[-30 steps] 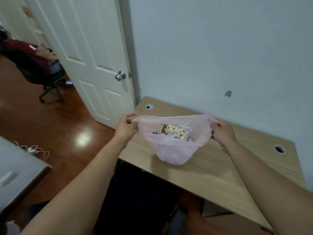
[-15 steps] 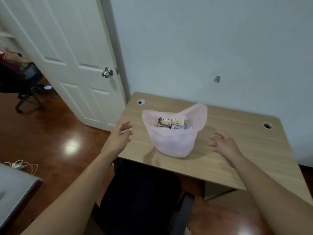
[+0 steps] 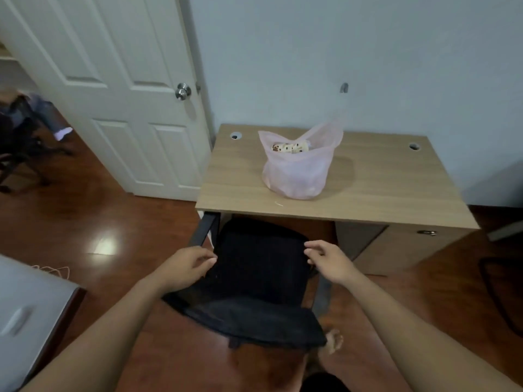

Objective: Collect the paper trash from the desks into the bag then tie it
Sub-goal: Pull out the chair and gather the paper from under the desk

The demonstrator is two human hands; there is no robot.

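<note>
A thin pink plastic bag stands on the wooden desk, its mouth open and one handle sticking up. Paper trash with a brown spotted print shows inside the top. My left hand and my right hand hover well in front of the desk, over the back of a black chair. Both hold nothing, with fingers loosely bent. Neither touches the bag.
A white door with a round knob stands left of the desk. A drawer unit sits under the desk's right side. A grey desk corner is at lower left. A seated person is at far left. My foot is on the wood floor.
My hands let go of the bag's handles and drew back over the chair. The bag now stands on the desk by itself, and my view has moved back from the desk.
</note>
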